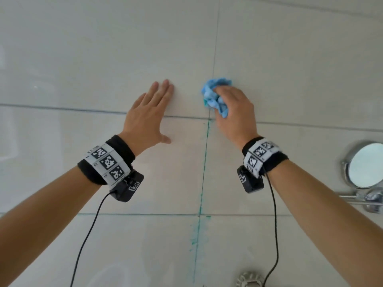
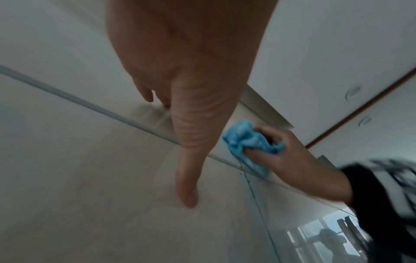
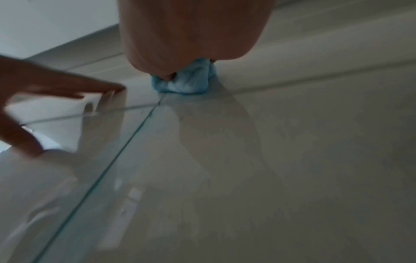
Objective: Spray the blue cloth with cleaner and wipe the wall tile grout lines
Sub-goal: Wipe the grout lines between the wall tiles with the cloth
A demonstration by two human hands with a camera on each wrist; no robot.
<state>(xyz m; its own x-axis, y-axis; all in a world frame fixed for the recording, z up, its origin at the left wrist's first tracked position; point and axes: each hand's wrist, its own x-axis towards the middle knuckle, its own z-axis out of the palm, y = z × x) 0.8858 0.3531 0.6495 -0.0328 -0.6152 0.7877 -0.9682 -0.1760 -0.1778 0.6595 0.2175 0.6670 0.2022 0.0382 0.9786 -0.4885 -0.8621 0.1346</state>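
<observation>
Both forearms reached up to the tiled wall (image 1: 290, 69). Left hand (image 1: 148, 116) lay flat on it, fingers straight; right hand (image 1: 234, 112) clutched the bunched blue cloth (image 1: 213, 94) against the upright grout line (image 1: 204, 162).

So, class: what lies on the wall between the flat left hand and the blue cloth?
In the head view, only bare tile separates the left hand from the blue cloth; the vertical grout line sits under the cloth.

Mirror (image 1: 365, 165) cut off at right edge
</observation>
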